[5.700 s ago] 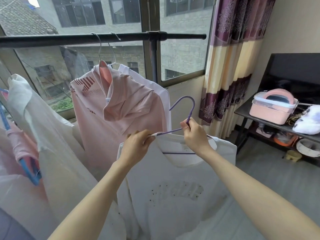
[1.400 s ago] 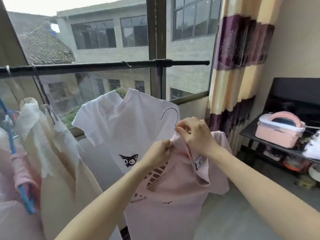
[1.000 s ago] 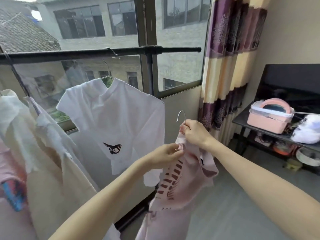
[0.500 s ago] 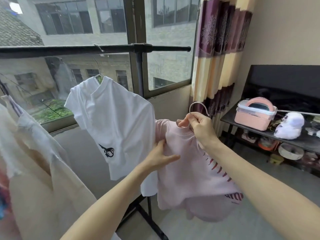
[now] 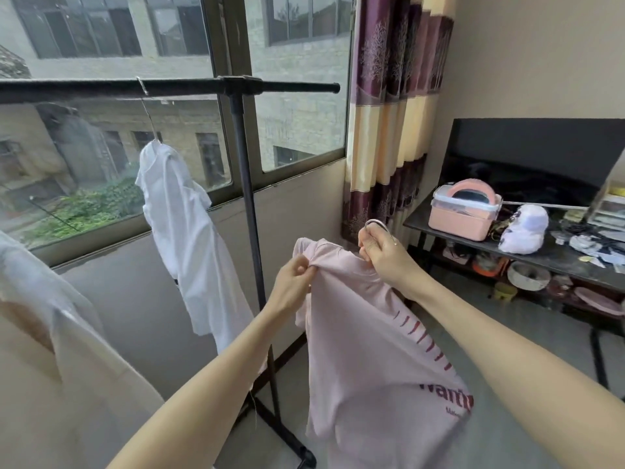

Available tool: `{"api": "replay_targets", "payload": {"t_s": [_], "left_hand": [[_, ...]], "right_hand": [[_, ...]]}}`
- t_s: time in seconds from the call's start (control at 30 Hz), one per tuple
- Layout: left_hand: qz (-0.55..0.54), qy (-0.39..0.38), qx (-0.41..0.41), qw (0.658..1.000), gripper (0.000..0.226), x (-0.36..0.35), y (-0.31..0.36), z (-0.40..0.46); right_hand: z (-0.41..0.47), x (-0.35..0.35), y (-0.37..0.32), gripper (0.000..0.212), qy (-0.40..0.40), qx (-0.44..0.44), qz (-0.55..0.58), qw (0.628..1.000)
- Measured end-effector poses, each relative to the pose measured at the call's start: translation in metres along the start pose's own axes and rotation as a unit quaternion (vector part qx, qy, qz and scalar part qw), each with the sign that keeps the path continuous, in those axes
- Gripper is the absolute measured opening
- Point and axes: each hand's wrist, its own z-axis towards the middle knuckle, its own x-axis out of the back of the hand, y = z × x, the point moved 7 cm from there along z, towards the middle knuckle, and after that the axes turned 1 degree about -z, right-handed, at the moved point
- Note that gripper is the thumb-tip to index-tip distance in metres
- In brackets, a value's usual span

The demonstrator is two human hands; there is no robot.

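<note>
1. Nearest: a cream fabric garment (image 5: 50,350) is hanging at lower left, just beside the left forearm. A wide elbow swing is risking a snag on it.
2. The left hand (image 5: 294,277) is pinching the shoulder fabric of the pale pink cotton T-shirt with red print (image 5: 365,350). The shirt is hanging off the rail, in mid-air between both hands, with its hem trailing down.
3. The right hand (image 5: 385,252) is gripping the neck of the thin silver wire hanger (image 5: 377,225). Only the hook is showing above the fingers.
4. Risk: the left pull is probably working against the wire arm inside the shoulder. Pulling too hard sideways is likely stretching the collar or bending the wire.
5. Risk: once the hanger is clearing, the whole shirt is going onto that small left pinch. That is inviting a slip and a drop to the floor.
6. Farther: a white cotton T-shirt (image 5: 189,248) is hanging edge-on from the black metal rail (image 5: 169,88), well apart from the hands. I'm judging the contact risk low.
7. Versus half a second ago: the left hand was lying flat on the pink shirt and is now pinching its shoulder. The white shirt was showing more of its front and is now turning edge-on.
8. Versus the oldest frame: the pink shirt was hanging on the rail then, and both hands were holding a white shirt on a purple hanger.
</note>
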Motion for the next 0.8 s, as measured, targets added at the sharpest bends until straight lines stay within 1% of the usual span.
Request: {"api": "replay_targets", "payload": {"t_s": [0.07, 0.13, 0.2, 0.27, 0.33, 0.47, 0.57, 0.6, 0.63, 0.73, 0.77, 0.8], "left_hand": [[-0.024, 0.009, -0.012, 1.000, 0.027, 0.006, 0.014, 0.000], [-0.009, 0.025, -0.048, 0.999, 0.029, 0.011, 0.031, -0.001], [0.019, 0.051, -0.078, 0.995, 0.029, 0.016, 0.046, -0.002], [0.042, 0.070, -0.106, 0.991, 0.028, 0.021, 0.053, -0.008], [0.081, 0.067, -0.126, 0.986, 0.027, 0.024, 0.055, -0.018], [0.134, 0.026, -0.129, 0.982, 0.026, 0.020, 0.042, -0.034], [0.156, -0.015, -0.133, 0.979, 0.024, 0.008, 0.035, -0.047], [0.165, -0.032, -0.116, 0.979, 0.022, 0.005, 0.033, -0.051], [0.173, -0.058, -0.078, 0.980, 0.022, 0.003, 0.022, -0.049], [0.159, -0.150, 0.051, 0.974, 0.061, -0.001, 0.004, -0.050], [0.155, -0.173, 0.080, 0.969, 0.061, -0.002, 0.000, -0.050], [0.151, -0.195, 0.112, 0.963, 0.052, -0.003, -0.002, -0.053]], "right_hand": [[-0.005, -0.005, 0.007, 0.031, -0.035, -0.004, -0.020, 0.999], [-0.007, -0.015, 0.012, 0.032, -0.065, -0.011, -0.067, 0.996], [-0.007, -0.019, 0.016, 0.031, -0.064, -0.022, -0.091, 0.994], [-0.003, -0.013, 0.020, 0.029, -0.030, -0.027, -0.110, 0.993], [0.002, -0.005, 0.026, 0.029, 0.001, -0.040, -0.122, 0.992], [0.005, 0.012, 0.023, 0.028, 0.068, -0.045, -0.158, 0.984], [0.005, 0.026, 0.020, 0.035, 0.142, -0.038, -0.158, 0.976], [0.006, 0.028, 0.021, 0.035, 0.154, -0.043, -0.136, 0.978], [0.007, 0.027, 0.022, 0.034, 0.153, -0.050, -0.103, 0.982], [0.007, 0.014, 0.020, 0.031, 0.114, -0.065, -0.014, 0.991], [0.004, 0.010, 0.015, 0.032, 0.097, -0.063, 0.007, 0.993], [0.002, 0.006, 0.010, 0.032, 0.078, -0.056, 0.032, 0.995]]}}
